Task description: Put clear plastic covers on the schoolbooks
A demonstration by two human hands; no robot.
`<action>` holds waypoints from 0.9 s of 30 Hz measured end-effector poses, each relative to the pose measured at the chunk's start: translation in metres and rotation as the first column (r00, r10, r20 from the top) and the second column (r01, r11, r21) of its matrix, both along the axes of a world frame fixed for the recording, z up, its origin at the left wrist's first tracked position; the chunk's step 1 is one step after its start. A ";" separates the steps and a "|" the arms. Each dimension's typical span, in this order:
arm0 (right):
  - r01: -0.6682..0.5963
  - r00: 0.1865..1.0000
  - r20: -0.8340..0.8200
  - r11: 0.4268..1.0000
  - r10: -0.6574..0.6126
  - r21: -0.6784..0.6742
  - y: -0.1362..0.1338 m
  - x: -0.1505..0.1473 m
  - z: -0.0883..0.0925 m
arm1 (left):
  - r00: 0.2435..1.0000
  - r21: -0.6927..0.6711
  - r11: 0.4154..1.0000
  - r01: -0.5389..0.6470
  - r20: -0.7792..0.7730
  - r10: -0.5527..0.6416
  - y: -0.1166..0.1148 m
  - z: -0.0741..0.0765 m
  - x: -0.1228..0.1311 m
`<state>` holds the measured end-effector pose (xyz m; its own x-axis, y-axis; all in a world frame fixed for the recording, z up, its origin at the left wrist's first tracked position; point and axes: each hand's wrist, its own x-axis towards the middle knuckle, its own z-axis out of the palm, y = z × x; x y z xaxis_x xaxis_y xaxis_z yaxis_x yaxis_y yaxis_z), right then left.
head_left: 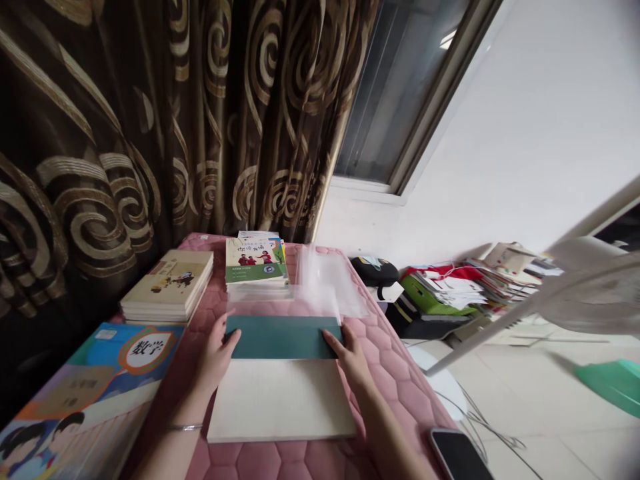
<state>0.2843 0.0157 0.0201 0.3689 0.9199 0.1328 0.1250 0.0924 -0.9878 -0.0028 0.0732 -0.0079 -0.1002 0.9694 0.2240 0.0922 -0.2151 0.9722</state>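
Observation:
In the head view, a book with a teal and cream cover point(283, 400) lies at the middle of the pink quilted surface point(260, 460). My left hand point(220, 350) grips the left edge of its teal band, thumb on top. At the right edge of the same band, my right hand point(347, 350) holds on with its thumb pressed on the cover. Clear plastic film point(327, 280) lies just beyond the book, its near part reaching toward the teal band. The fingers under the book are hidden.
Cream-covered books point(170, 283) are stacked at left, behind a blue book point(90, 400). Green-and-white booklets point(256, 263) stand at the far edge. A phone point(457, 453) lies near right. Beyond are a white fan point(575, 287), cables, papers point(455, 290) and a black case point(374, 272).

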 end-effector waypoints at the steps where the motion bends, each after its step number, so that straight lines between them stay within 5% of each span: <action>1: 0.016 1.000 -0.007 1.000 -0.016 0.020 -0.001 -0.001 -0.001 | 1.000 0.000 1.000 0.002 0.011 -0.002 0.001 -0.002 0.000; 27: 0.058 0.997 0.049 0.996 -0.061 0.070 -0.002 0.003 -0.020 | 0.998 -0.051 0.997 -0.063 -0.014 0.062 0.001 -0.008 0.003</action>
